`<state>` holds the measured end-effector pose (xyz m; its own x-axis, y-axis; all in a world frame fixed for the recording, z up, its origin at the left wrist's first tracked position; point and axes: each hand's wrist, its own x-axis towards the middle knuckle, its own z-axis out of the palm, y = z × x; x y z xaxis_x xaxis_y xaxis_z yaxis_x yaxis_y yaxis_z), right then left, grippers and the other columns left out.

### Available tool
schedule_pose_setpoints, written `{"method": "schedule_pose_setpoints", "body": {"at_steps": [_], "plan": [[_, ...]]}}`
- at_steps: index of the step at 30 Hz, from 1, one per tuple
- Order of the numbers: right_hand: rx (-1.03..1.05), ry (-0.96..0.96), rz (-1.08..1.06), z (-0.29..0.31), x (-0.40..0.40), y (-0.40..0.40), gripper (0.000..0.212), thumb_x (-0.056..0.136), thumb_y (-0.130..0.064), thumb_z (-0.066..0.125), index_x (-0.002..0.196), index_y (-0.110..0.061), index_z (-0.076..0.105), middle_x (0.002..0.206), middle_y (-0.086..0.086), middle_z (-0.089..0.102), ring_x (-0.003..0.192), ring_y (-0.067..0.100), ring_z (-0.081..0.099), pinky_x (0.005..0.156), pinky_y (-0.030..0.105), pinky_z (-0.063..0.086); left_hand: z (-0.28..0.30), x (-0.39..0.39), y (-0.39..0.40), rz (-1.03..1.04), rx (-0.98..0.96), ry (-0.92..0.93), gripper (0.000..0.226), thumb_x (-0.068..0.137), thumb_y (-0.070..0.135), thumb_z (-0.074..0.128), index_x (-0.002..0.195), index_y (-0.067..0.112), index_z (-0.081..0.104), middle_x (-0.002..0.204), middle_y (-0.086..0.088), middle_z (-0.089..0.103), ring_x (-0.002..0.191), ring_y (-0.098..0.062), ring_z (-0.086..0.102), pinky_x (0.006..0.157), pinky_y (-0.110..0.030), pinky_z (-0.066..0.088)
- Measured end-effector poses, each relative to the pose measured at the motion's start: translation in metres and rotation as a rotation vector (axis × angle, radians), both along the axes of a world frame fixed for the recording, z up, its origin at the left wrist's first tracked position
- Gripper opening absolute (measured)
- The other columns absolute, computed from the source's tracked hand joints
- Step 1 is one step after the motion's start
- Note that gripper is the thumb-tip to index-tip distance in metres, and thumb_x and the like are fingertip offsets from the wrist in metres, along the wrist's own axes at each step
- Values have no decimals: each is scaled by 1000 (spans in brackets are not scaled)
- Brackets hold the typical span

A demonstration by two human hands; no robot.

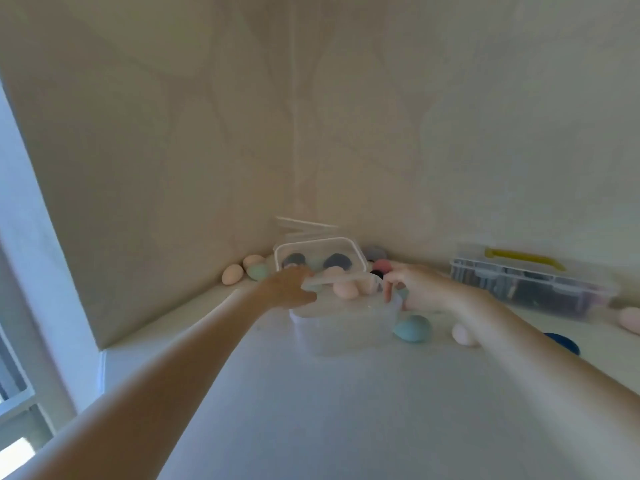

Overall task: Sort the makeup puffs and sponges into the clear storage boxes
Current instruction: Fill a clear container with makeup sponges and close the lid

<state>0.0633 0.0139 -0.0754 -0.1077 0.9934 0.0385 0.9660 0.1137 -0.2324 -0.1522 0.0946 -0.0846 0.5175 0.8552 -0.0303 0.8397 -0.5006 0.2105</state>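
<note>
A clear lid point(320, 259) is tilted up over a clear storage box point(346, 323) at the middle of the white table. My left hand point(291, 287) grips the lid's near left edge. My right hand point(420, 289) pinches its near right corner. Peach sponges point(346, 289) lie in the box behind the lid's edge; dark and green ones show through the lid. A blue-green sponge point(412, 328) and a pale pink one point(462, 335) lie on the table right of the box.
Two peach sponges point(232, 274) and a green one point(258, 271) sit by the left wall. More pink and grey sponges point(381, 265) lie in the corner. A clear case with a yellow handle point(530, 282) stands at the right, near a dark blue puff point(564, 342).
</note>
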Motion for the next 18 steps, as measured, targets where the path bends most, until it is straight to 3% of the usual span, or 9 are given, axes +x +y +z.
{"method": "schedule_pose_setpoints", "body": {"at_steps": [2,5,8,11,13,15,18], "plan": [[0,26,-30,-1,9,-7,36,79,10,53,77,-26,54,121,-5,51,106,20,52,77,24,37,-1,13,-4,4,-10,-46,50,96,21,47,142,12,32,141,-11,42,128,-27,44,97,-27,36],[13,212,-164,2,26,-20,45,81,10,54,117,-18,58,119,-1,53,102,19,54,79,26,46,-4,29,-6,5,50,-129,48,95,20,48,141,11,36,143,-7,39,130,-25,41,99,-27,34],[13,319,-311,7,42,-33,35,87,1,56,120,-11,57,120,6,60,99,21,59,85,33,51,-9,36,-4,20,112,-141,46,94,20,49,138,12,40,141,-4,42,125,-25,46,96,-28,37],[-206,196,-301,4,54,-43,34,85,-20,68,117,-12,62,121,4,62,112,21,59,97,31,46,-15,45,-5,111,245,-373,38,91,9,49,128,8,52,138,-6,48,119,-26,51,94,-32,42],[-264,124,-301,-3,54,-45,47,82,-27,71,126,-16,56,128,0,56,118,19,54,99,28,42,-17,51,-11,169,306,-542,34,89,2,46,121,4,56,133,-9,51,117,-25,50,85,-21,38],[-228,60,-321,-14,55,-48,54,81,-24,72,130,-19,52,131,1,53,119,19,53,93,26,42,-18,61,-18,177,289,-591,34,90,3,44,122,5,56,134,-6,48,119,-21,48,70,-10,24],[-170,-45,-350,-32,62,-51,48,83,-12,61,129,-24,51,131,6,51,120,26,48,95,28,41,-17,66,-26,164,273,-575,36,91,8,46,127,10,53,140,-3,42,121,-20,48,67,-10,21]]}}
